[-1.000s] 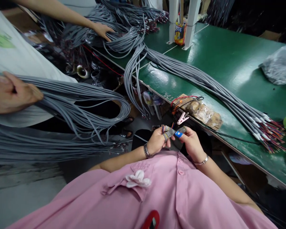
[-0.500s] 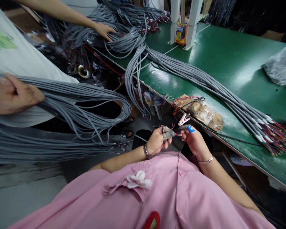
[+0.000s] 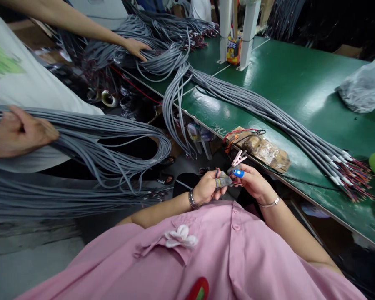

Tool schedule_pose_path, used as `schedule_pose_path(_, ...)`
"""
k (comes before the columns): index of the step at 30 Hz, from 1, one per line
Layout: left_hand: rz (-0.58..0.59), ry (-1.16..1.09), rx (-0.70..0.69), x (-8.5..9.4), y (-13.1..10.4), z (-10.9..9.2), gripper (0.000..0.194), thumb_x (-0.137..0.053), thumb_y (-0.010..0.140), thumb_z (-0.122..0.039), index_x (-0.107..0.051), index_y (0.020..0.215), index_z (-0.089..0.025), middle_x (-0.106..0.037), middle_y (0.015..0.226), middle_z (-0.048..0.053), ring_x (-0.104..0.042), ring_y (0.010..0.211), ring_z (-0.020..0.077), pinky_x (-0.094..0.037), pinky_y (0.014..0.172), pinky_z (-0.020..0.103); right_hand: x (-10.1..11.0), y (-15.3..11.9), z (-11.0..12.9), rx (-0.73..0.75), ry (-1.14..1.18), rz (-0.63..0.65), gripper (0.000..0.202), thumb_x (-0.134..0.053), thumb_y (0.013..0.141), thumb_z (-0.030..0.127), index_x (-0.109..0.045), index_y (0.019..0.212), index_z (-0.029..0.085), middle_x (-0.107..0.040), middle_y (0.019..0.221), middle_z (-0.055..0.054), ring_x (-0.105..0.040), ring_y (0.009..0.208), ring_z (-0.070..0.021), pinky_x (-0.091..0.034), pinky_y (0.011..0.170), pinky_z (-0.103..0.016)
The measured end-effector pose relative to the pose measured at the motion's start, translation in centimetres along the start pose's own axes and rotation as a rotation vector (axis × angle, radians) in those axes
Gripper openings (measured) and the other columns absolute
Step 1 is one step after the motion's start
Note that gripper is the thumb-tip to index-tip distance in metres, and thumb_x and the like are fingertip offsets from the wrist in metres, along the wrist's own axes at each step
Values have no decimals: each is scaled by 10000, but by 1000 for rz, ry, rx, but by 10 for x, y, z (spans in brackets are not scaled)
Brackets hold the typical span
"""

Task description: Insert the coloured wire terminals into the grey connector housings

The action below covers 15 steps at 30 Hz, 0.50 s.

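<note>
Small coloured wires [image 3: 236,183] stick out between my two hands, just off the table's near edge. My left hand [image 3: 210,186] is closed on them, with grey covers on its thumb and a finger. My right hand [image 3: 250,180] pinches at the same wires, touching the left fingertips; it has a blue band on its thumb and a grey cover on a finger. A pink clip [image 3: 239,158] stands just beyond my right fingers. Beside it, a wooden block [image 3: 262,151] wrapped in clear tape lies on the green table [image 3: 287,75].
Grey cables [image 3: 268,106] with stripped coloured ends run across the table. At the left a co-worker's hand [image 3: 23,131] grips a looped cable bundle [image 3: 112,137]; their other hand [image 3: 137,48] rests on piled cables. White posts [image 3: 249,35] and a plastic bag [image 3: 364,85] stand farther back.
My right hand has moved left, and its fingertips now meet those of my left hand at the wires. The view has shifted slightly.
</note>
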<state>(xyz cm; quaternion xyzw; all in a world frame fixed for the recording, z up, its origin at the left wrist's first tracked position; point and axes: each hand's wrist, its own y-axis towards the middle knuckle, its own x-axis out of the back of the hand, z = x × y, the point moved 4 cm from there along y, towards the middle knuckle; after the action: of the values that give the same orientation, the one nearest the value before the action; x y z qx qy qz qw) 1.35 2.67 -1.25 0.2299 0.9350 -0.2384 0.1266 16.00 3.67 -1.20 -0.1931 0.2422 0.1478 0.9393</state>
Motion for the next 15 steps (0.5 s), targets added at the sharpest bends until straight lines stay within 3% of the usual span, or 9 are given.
schedule_pose_path(6, -20, 80, -20, -5, -4, -4, 325, -715, 720, -425, -589, 650, -135, -578, 489, -16, -415, 287, 60, -231, 288, 185, 2, -3, 3, 37, -103, -66, 237, -824, 653, 319, -668, 748, 169, -642, 670, 16, -551, 575, -96, -446, 591, -245)
schedule_pose_path(15, -115, 136, -114, -1, -6, -3, 396, -650, 791, -478, -566, 607, -139, -538, 449, -18, -432, 310, 60, -229, 336, 190, -4, -7, 0, 131, -227, -215, 253, -781, 701, 396, -655, 759, 184, -635, 689, 12, -533, 589, -102, -425, 533, -225)
